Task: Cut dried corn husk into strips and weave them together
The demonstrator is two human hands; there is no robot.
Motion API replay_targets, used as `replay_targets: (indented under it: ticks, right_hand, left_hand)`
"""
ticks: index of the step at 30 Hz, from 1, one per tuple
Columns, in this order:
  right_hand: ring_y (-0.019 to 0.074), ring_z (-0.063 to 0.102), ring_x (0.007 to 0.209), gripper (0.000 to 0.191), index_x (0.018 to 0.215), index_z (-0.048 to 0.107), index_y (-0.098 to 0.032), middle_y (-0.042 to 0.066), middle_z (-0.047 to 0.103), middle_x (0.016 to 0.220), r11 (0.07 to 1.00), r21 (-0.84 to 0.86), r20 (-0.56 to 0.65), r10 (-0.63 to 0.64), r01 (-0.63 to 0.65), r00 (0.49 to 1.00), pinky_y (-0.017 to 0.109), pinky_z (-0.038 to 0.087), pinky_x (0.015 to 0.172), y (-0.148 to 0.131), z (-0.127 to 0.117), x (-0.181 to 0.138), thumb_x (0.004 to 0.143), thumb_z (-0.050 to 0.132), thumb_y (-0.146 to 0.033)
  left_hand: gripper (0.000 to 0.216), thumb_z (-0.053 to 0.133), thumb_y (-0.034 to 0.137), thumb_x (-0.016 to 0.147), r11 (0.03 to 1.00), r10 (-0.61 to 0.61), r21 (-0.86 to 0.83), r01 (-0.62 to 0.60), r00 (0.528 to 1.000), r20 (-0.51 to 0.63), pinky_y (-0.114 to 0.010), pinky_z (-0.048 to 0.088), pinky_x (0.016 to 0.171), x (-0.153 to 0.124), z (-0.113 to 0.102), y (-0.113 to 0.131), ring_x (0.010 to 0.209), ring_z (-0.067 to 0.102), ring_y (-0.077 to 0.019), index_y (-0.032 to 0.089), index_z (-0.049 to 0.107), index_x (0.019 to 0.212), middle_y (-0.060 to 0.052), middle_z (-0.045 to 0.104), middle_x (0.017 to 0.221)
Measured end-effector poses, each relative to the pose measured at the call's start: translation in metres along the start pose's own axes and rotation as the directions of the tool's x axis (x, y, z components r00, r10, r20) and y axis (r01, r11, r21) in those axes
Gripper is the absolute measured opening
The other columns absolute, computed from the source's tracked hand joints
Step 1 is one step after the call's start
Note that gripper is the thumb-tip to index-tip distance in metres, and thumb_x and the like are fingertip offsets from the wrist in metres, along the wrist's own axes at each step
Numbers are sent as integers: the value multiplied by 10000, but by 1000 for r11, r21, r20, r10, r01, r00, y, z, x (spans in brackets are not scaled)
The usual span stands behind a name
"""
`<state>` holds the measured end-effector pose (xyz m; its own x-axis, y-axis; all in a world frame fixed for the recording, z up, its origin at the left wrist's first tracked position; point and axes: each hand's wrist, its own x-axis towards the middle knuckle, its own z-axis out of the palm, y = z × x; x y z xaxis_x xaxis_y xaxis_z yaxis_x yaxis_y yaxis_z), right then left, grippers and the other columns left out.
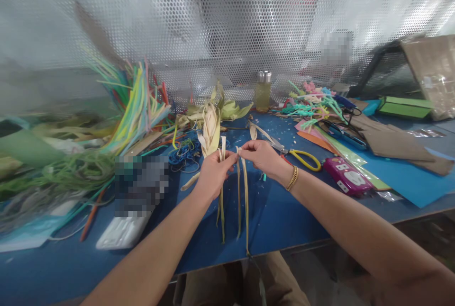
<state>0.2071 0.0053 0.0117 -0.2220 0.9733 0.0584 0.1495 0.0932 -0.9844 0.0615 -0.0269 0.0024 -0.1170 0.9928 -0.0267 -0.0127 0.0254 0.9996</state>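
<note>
Left hand (214,173) and right hand (261,155) each pinch husk-like strips (246,202), apparently for fine control, loose ends hanging toward six o'clock, yellow-handled scissors (292,152) seemingly handy at three o'clock.

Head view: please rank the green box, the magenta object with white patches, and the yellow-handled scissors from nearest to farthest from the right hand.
1. Yellow-handled scissors: just beyond the right hand, handle extending to the right.
2. Magenta object: farther right, past the scissors' handle.
3. Green box: far right, toward the back of the table.
</note>
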Motion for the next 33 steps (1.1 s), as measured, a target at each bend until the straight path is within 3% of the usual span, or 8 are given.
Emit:
replay_targets:
  ticks: [5,11,15,23,33]
  right_hand:
    - [78,336,504,175,657,586,-172,-56,425,530,999,-36,3,-4,4,1000,250,254,500,-2,0,-1,737,660,-308]
    - [65,322,481,149,676,602,-166,-52,467,557,1000,-19,1,0,0,1000,250,258,490,0,-1,0,736,655,-292]
    - [56,323,464,147,674,609,-164,-48,489,567,1000,-10,-1,5,-5,1000,246,260,471,0,-1,0,741,650,-288]
    - [45,310,437,175,666,585,-166,-70,437,524,999,8,-22,38,-38,999,226,238,429,2,-1,2,722,667,-310]
    - [47,289,405,196,670,567,-173,-77,414,492,999,20,-14,47,-46,999,218,210,376,4,-1,2,747,663,-325]
  left_hand:
    - [182,711,304,658,999,-25,-21,25,1000,2,-177,240,388,1,0,-1,484,452,-79,160,612,706,24,533,558]
    - [162,690,272,659,995,-51,-89,55,998,42,-170,209,381,0,-1,1,501,472,-63,165,591,729,15,580,666]
    - [275,759,365,648,998,-39,-38,42,997,71,-173,221,388,0,-2,2,491,456,-72,165,587,726,26,543,591]
    - [210,756,304,642,982,74,171,-85,995,67,-199,295,438,0,-4,-4,434,410,-73,185,609,733,47,555,544]
    - [126,658,277,695,990,-20,141,11,998,68,-182,256,416,1,-3,-2,486,441,-91,163,616,729,26,542,544]
